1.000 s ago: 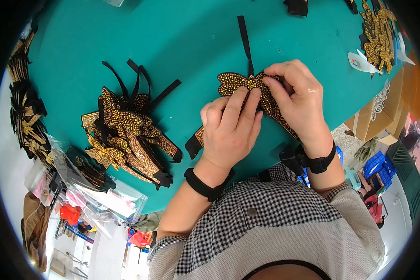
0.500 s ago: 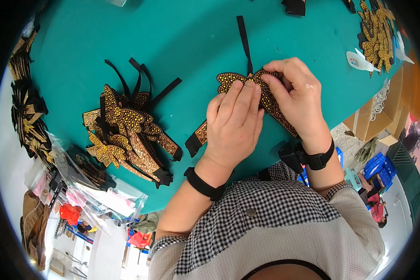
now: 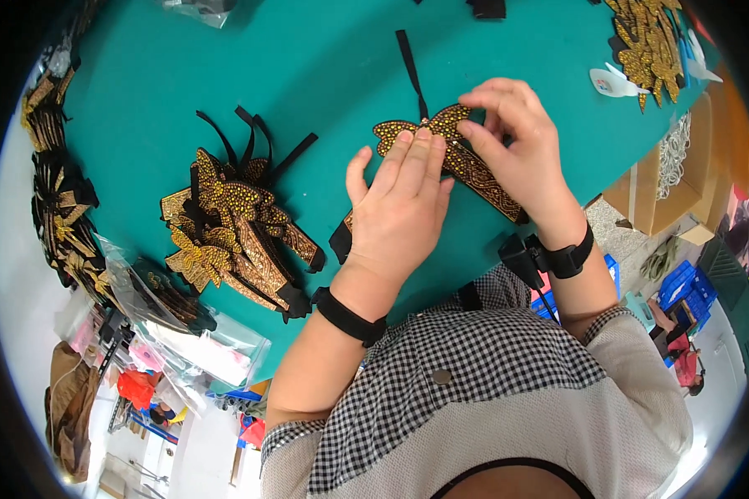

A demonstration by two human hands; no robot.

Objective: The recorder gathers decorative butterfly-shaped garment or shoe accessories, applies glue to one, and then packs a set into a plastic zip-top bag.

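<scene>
A black butterfly-shaped piece (image 3: 389, 133) covered in gold dots lies across a black and copper patterned band (image 3: 487, 181) on the green table. A narrow black strap (image 3: 409, 71) runs away from it toward the far side. My left hand (image 3: 398, 212) lies flat, its fingertips pressing the middle of the butterfly and covering part of the band. Beside the right wing is my right hand (image 3: 520, 141), its thumb and forefinger apart at the wing's edge and the other fingers curled.
Left of my hands is a pile of similar bands with butterflies (image 3: 245, 224). More gold pieces (image 3: 651, 46) lie at the far right near a white nozzle bottle (image 3: 612, 83). Stacked bands (image 3: 62, 204) line the left edge, near a clear plastic bag (image 3: 241, 353). An open carton (image 3: 641, 195) stands right.
My right thumb and forefinger have parted at the right wing, and more of that wing shows. My left fingers stay on the butterfly, the little finger now spread. The whole view has shifted slightly.
</scene>
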